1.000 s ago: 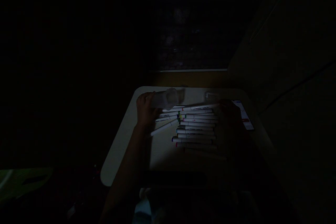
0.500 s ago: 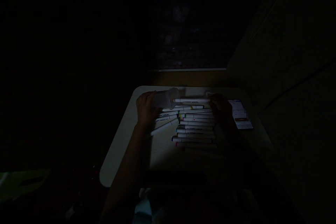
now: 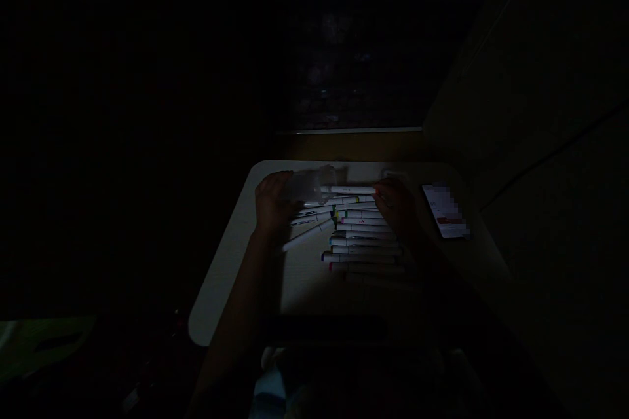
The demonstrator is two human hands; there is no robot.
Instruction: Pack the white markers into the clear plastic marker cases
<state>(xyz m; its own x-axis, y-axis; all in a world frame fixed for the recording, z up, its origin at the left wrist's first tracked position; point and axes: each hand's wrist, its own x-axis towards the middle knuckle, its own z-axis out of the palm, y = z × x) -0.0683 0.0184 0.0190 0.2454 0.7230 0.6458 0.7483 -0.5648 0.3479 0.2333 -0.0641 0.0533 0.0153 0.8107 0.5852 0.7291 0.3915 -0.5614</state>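
The scene is very dark. On a small white table [image 3: 230,275] lie several white markers [image 3: 366,245] with coloured caps, side by side in a row. My left hand [image 3: 272,204] is closed round a clear plastic case [image 3: 309,186] at the table's far left. My right hand [image 3: 396,206] pinches one white marker [image 3: 348,190] by its right end and holds it level, its left end at the mouth of the case. A few more markers [image 3: 309,226] lie slanted just under my left hand.
A lit phone [image 3: 445,211] lies on the table's right side, beyond my right hand. A small clear object [image 3: 396,176] sits near the far edge. A dark wall rises on the right, and a dim greenish surface [image 3: 44,340] shows at lower left.
My right hand has moved left with the marker, from near the phone to the opening of the case. The phone is now uncovered. My left hand has stayed on the case.
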